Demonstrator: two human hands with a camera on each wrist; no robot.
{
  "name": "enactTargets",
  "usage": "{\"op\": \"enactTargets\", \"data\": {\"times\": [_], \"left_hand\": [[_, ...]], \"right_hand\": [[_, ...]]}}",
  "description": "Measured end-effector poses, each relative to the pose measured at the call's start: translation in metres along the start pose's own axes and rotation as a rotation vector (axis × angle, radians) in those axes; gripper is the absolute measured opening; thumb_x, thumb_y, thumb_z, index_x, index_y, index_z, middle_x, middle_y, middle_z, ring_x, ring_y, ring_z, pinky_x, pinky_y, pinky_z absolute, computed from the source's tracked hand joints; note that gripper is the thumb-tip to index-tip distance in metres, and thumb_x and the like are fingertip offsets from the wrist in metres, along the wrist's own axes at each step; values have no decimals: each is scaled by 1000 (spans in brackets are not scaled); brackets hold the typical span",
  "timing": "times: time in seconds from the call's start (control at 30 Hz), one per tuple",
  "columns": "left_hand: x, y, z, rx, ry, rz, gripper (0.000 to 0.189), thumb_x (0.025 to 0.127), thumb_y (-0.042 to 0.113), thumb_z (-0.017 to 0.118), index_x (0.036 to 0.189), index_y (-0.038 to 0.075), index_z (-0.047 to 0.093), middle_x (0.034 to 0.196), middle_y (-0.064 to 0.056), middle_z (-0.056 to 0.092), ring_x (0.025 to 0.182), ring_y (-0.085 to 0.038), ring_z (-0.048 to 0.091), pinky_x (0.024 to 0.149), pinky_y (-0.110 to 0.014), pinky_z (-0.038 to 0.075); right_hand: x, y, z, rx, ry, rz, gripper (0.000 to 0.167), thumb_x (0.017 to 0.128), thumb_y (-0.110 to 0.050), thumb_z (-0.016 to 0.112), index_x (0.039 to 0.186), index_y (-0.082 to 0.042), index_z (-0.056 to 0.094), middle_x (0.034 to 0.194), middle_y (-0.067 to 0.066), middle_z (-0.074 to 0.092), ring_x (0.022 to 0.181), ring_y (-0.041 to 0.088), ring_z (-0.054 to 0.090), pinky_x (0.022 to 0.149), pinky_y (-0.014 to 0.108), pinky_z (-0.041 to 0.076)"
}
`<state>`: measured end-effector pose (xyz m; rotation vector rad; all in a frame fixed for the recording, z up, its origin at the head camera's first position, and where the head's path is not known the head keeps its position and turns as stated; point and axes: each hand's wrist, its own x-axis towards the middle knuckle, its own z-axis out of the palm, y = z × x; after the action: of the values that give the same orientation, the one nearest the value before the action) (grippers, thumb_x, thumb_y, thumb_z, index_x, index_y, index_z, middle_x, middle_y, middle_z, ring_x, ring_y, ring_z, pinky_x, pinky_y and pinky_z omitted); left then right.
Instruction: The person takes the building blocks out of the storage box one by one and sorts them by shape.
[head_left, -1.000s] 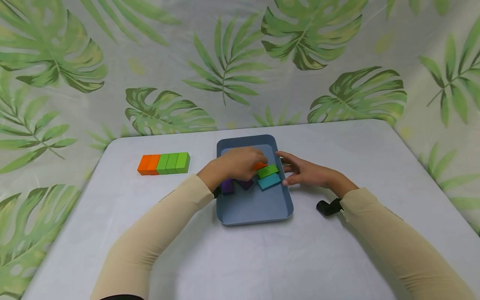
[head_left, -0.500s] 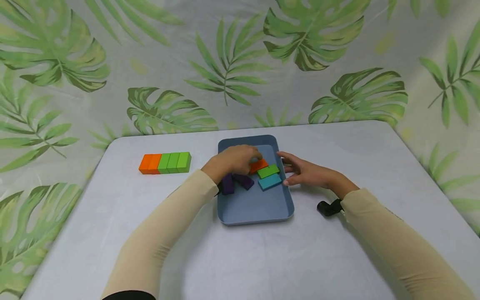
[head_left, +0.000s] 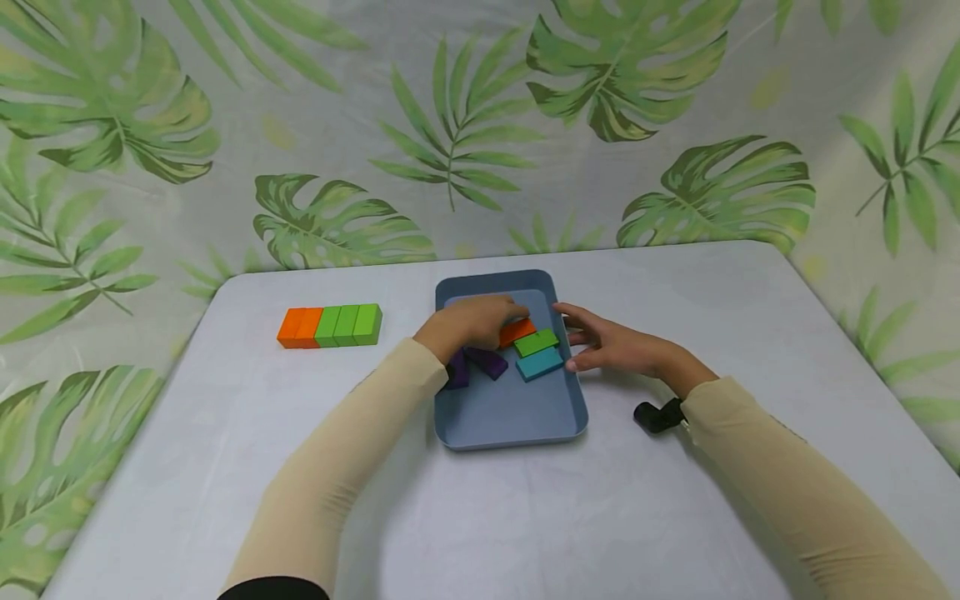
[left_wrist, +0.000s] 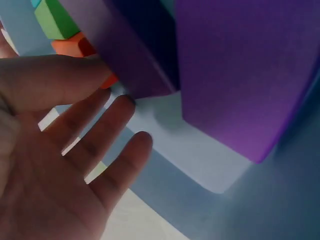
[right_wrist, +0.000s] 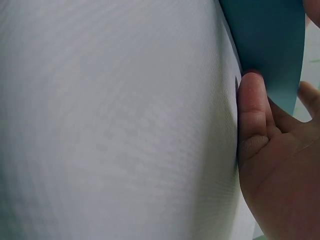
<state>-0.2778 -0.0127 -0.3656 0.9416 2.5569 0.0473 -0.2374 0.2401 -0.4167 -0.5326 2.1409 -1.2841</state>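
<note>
Over the left half of a blue-grey tray (head_left: pixel 510 421), my left hand (head_left: pixel 476 321) reaches to an orange block (head_left: pixel 519 332). In the left wrist view its thumb (left_wrist: pixel 60 77) crosses in front of that block, and several fingers are straight; I cannot see firm contact. A green block (head_left: pixel 536 342) and a teal block (head_left: pixel 539 364) lie beside the orange one. Two purple blocks, one angled (head_left: pixel 487 363) and one partly hidden (head_left: pixel 457 372), sit below the left hand. My right hand (head_left: pixel 618 346) touches the tray's right wall, its fingers extended.
Left of the tray, a row of two orange blocks (head_left: pixel 297 327) and three green blocks (head_left: pixel 347 325) stands on the white-covered table (head_left: pixel 480 517). A black wrist camera (head_left: pixel 656 415) hangs under the right wrist. Behind the table hangs a leaf-patterned cloth (head_left: pixel 480 125).
My left hand drew back leftward from over the orange block, uncovering it, then shifted slightly right toward it again. The right hand and the blocks look still.
</note>
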Motion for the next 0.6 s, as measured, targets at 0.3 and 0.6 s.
{"op": "enactTargets", "data": {"times": [0.3, 0.6], "left_hand": [[2, 3, 2, 18, 3, 17, 65, 89, 9, 68, 146, 30, 48, 142, -1, 50, 117, -21, 52, 104, -42, 49], [4, 1, 3, -7, 26, 16, 61, 87, 11, 69, 144, 18, 50, 142, -1, 50, 117, -20, 51, 107, -37, 46]], "right_hand": [[-1, -1, 0, -6, 1, 12, 96, 93, -26, 70, 161, -30, 3, 167, 15, 8, 150, 42, 28, 111, 55, 42], [0, -2, 0, -1, 3, 10, 98, 91, -26, 72, 161, -28, 2, 167, 16, 9, 149, 41, 28, 111, 55, 42]]}}
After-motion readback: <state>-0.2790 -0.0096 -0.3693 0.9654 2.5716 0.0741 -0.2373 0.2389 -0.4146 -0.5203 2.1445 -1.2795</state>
